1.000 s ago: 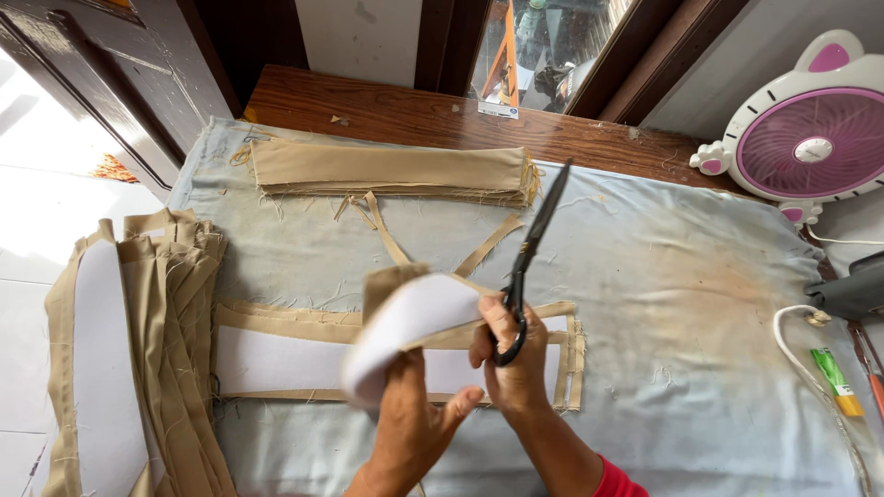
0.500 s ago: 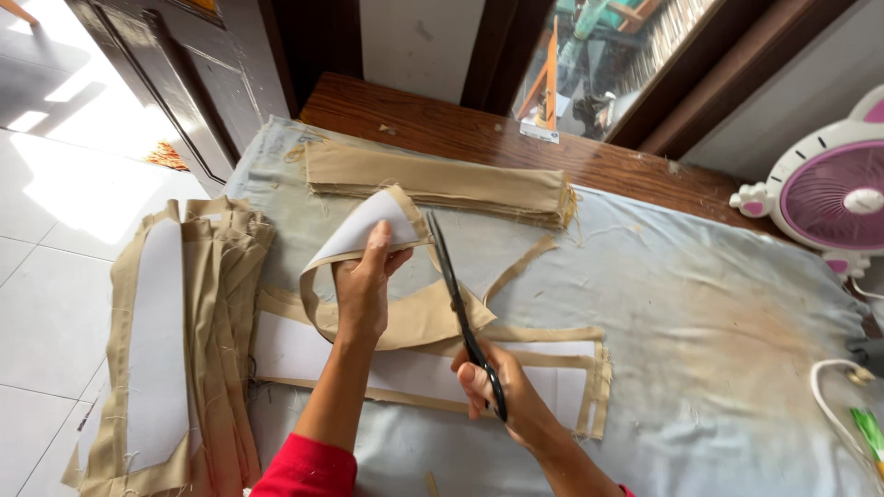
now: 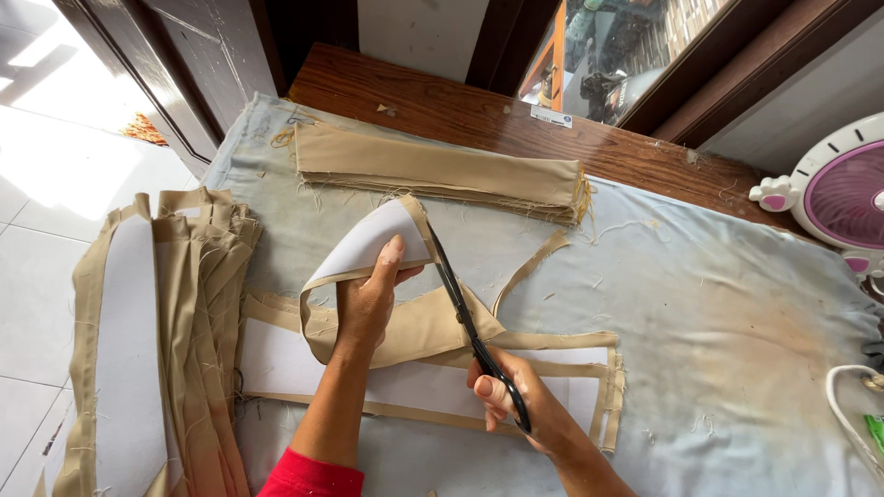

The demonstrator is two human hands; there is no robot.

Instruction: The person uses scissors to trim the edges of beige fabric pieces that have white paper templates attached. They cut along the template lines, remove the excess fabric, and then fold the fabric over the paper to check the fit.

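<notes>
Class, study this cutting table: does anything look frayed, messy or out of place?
Yes. The folded tan fabric stack has loose threads fraying at its right end, and thin tan offcut strips and thread bits lie scattered on the stained pale blue table cover.

Matt tan cloth piece (image 3: pixel 405 322) with smooth white paper backing sits in the left hand (image 3: pixel 368 299). The right hand (image 3: pixel 516 400) grips dark, slightly glossy metal scissors (image 3: pixel 470 327). Beneath both lies a worn, stained pale cloth cover (image 3: pixel 718 313).

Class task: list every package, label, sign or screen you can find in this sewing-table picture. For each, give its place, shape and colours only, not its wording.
Label: a small white rectangular sticker with dark print, lying flat on the brown wooden ledge at the far edge of the table, below the window.
No packages, signs or screens show.
</notes>
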